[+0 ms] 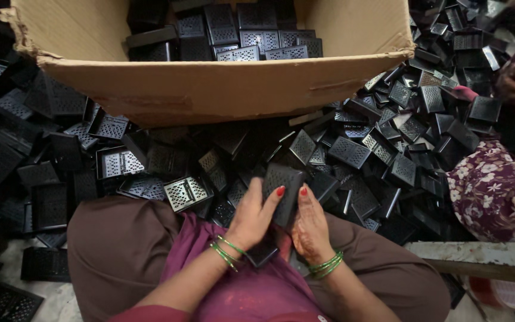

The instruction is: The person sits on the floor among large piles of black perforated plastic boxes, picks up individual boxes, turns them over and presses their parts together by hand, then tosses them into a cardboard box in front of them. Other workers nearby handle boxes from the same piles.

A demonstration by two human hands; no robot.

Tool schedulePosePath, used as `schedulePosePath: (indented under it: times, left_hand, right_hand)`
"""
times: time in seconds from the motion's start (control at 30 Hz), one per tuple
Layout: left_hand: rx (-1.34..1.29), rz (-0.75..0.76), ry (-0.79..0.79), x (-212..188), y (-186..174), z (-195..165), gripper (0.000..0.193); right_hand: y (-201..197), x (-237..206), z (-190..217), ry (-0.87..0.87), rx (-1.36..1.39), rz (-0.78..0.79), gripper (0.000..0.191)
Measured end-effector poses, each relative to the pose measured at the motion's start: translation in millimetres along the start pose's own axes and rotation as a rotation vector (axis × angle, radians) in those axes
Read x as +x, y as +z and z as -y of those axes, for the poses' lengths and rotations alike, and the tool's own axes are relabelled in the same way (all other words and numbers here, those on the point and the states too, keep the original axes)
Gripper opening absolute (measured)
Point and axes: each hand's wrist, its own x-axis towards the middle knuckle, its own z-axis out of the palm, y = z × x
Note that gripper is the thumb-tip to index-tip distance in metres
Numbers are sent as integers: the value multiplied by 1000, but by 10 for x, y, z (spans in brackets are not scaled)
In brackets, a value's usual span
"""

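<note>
At lower centre our left hand (250,217) and right hand (310,229) both grasp a black tray (282,185) over our lap; beyond it a pile of trays (353,149) covers mid-frame, and at the top a cardboard box (210,89) holds more

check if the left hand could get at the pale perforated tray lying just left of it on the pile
Probably yes. The left hand grips the black tray with the right hand, but the pale perforated tray lies uncovered atop the pile nearby.
</note>
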Motion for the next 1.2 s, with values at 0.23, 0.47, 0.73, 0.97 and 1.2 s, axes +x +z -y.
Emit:
schedulePosePath:
  times: [0.23,0.47,0.73,0.97,1.2]
  left_hand:
    - [174,-147,-27,81,-256,153,46]
    - [145,-226,4,21,-551,-8,43]
    - [39,-265,133,-7,-750,-132,38]
    - [275,-635,433,157,-1496,-398,48]
    - [793,-961,655,581,-2516,-836,55]
  right_hand:
    - [-228,-8,-231,-37,-492,232,51]
    - [-49,-170,-153,131,-753,210,51]
    - [180,-129,51,220,-1007,126,58]
    - [659,338,777,-575,-1133,-29,46]
    - [1137,1090,1704,-1037,-1050,-148,65]
